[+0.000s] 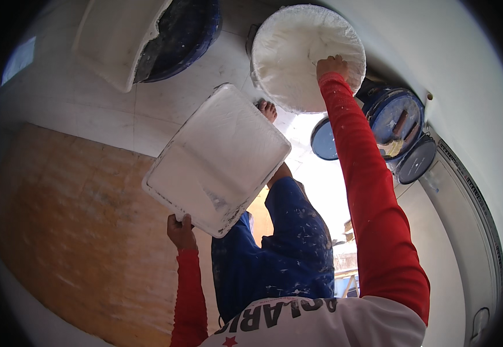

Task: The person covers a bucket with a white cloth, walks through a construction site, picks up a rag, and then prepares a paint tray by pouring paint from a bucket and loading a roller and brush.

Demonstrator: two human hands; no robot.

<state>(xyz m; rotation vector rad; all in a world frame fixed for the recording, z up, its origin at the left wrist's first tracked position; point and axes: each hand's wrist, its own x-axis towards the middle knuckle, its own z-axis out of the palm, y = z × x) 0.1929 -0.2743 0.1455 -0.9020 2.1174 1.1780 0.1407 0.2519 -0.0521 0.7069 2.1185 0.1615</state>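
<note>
My left hand grips the near edge of a white paint tray, its thumb on the rim. The tray is tilted and held in front of my legs, with pale paint smears and dark scuffs along its edges. Ahead and to the right stands a round bucket, whose inside is coated in white. My right arm reaches out over it, and my right hand is closed above the white contents. What those fingers hold, if anything, is hidden.
A dark blue tub with a large white panel-like piece across it stands at the far left. A brown board covers the floor at left. Blue paint drums and a round blue lid sit by the right wall. My bare foot is near the bucket.
</note>
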